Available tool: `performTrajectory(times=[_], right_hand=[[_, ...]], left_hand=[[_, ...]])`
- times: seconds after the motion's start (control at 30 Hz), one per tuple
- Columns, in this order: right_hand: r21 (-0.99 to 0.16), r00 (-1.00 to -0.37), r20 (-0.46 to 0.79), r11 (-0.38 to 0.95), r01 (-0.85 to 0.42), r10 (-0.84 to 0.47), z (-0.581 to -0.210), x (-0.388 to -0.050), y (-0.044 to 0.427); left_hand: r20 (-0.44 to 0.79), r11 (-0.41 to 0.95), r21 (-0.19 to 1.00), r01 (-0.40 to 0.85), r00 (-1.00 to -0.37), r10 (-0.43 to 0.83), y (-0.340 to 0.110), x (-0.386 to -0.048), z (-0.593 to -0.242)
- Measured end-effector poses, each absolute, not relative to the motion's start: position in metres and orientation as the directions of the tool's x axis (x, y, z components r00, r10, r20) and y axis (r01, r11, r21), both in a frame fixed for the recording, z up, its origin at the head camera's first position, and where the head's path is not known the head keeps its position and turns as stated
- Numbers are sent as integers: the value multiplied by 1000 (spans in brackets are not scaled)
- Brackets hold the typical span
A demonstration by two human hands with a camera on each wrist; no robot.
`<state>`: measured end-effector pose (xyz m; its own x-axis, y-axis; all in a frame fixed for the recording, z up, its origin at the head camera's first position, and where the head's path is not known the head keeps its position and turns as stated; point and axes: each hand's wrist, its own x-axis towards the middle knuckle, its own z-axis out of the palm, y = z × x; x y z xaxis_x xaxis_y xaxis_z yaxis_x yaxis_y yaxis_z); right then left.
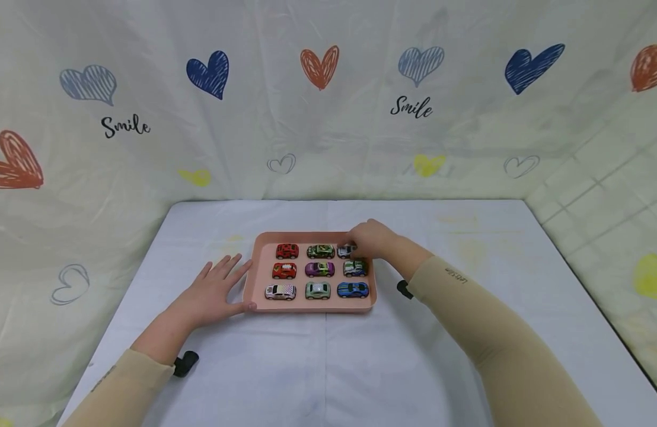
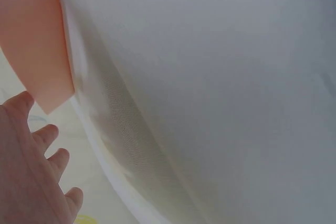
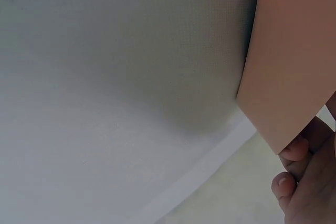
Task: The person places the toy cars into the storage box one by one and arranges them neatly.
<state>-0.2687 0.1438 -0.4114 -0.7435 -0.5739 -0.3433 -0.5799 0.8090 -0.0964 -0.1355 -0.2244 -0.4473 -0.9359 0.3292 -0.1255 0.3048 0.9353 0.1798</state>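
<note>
A pink tray (image 1: 302, 309) holds several small toy cars in three rows. At its back right corner my right hand (image 1: 375, 238) pinches a white-and-blue toy car (image 1: 345, 251), partly hidden by the fingers. Spread along the tray's left side, my left hand (image 1: 213, 296) touches the rim with its thumb and index finger. Near the right hand sits a green-striped car (image 1: 355, 268); closest to the left are a red car (image 1: 284, 271) and a white checked car (image 1: 280, 292). The right wrist view shows curled fingers (image 3: 296, 150) beside the tray wall (image 3: 294, 51); the car is out of sight there.
The tray stands on a table with a white cloth (image 1: 328, 367). Behind it hangs a pale curtain (image 1: 360, 136) printed with hearts. Black wrist cameras show beneath the left wrist (image 1: 185, 363) and right wrist (image 1: 405, 289).
</note>
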Motion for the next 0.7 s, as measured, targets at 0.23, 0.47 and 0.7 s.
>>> performTrajectory(times=[0.23, 0.47, 0.7], right_hand=[[-63, -739, -336, 797, -600, -583, -408, -265, 144], [-75, -730, -321, 785, -615, -603, -406, -264, 146], [-107, -741, -306, 796, -596, -597, -408, -265, 147]], left_hand=[[-140, 935, 191, 299, -935, 327, -221, -136, -443], [-124, 928, 197, 315, -931, 343, -221, -136, -442], [-122, 931, 193, 309, -934, 335, -222, -134, -442]])
